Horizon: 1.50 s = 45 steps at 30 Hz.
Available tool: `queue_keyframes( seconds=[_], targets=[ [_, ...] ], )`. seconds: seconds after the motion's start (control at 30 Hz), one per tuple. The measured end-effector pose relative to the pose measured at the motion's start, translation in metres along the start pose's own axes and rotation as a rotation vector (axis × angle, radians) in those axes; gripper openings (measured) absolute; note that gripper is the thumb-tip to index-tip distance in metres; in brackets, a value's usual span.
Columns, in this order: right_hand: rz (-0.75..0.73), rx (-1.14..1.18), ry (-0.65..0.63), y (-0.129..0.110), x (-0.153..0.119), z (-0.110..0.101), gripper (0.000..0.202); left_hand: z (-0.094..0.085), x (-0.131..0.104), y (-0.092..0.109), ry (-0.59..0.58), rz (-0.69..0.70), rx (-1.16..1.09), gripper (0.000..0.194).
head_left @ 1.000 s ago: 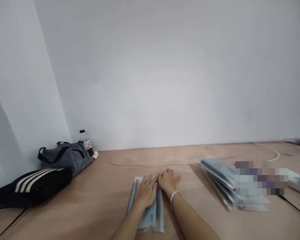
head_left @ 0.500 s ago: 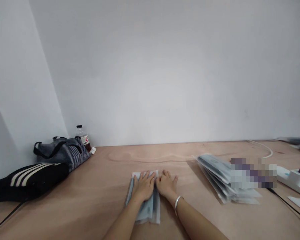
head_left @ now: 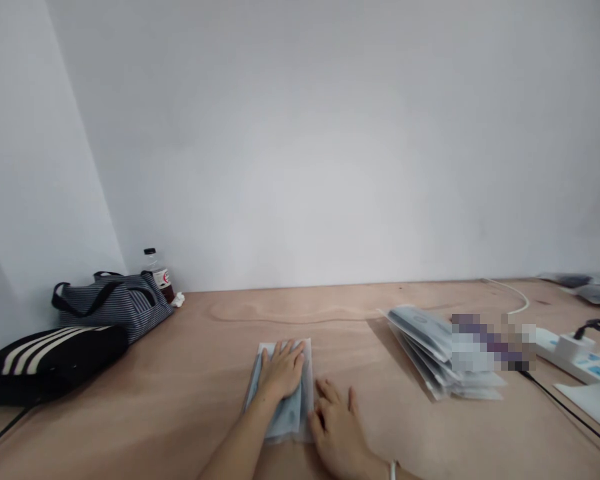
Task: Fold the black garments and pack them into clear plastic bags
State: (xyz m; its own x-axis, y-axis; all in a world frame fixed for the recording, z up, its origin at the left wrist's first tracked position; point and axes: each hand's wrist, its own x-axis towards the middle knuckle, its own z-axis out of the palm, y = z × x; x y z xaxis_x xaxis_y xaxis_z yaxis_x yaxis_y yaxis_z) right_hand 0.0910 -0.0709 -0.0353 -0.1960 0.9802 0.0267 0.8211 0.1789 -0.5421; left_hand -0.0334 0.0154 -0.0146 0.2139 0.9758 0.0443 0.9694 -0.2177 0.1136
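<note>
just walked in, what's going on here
A person's left hand lies flat on a translucent packet on the wooden table. The right hand is at the packet's right edge, fingers partly bent; whether it touches is hard to tell. Further right, similar-looking packets lie in an uneven pile.

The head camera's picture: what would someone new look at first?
Probably the bare left hand, spread on a flat, frosted, blue-grey plastic packet at bottom centre, with the right hand by the packet's right edge. Next, maybe the fanned pile of frosted, grey plastic packets to the right, and the black bag with three cream stripes at far left.
</note>
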Motion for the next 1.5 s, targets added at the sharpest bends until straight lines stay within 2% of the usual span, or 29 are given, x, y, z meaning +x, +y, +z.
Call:
queue_keyframes(
  seconds=[0.1,0.2,0.37,0.5,0.77,0.97,1.1,1.23,1.5],
  targets=[
    [-0.028,0.025,-0.008,0.000,-0.014,0.001,0.029,0.000,0.000,0.000,0.012,-0.002,-0.005,0.043],
    [-0.028,0.071,0.032,0.001,-0.014,0.000,0.024,0.001,0.000,-0.001,0.030,0.001,-0.016,0.043],
    [0.001,0.142,0.141,0.007,0.006,-0.004,0.027,0.006,0.002,-0.003,0.068,0.001,-0.050,0.043],
    [0.030,0.110,0.143,0.009,0.028,-0.005,0.027,0.009,0.003,-0.004,0.088,-0.007,-0.093,0.043],
    [0.212,-0.008,0.167,-0.011,0.066,-0.003,0.039,0.006,0.002,-0.007,0.124,-0.025,-0.193,0.045],
    [0.217,-0.044,0.069,-0.019,0.076,-0.006,0.036,0.006,0.003,-0.011,0.133,-0.019,-0.226,0.045],
    [0.180,-0.054,0.110,-0.016,0.075,-0.008,0.035,0.007,0.002,-0.013,0.124,0.019,-0.217,0.044],
    [0.225,-0.064,0.197,0.001,0.077,-0.016,0.031,0.009,0.001,-0.014,0.115,0.044,-0.172,0.045],
    [0.359,-0.119,0.322,0.073,0.080,-0.055,0.026,0.020,0.000,-0.015,0.091,0.077,-0.074,0.045]
  ],
)
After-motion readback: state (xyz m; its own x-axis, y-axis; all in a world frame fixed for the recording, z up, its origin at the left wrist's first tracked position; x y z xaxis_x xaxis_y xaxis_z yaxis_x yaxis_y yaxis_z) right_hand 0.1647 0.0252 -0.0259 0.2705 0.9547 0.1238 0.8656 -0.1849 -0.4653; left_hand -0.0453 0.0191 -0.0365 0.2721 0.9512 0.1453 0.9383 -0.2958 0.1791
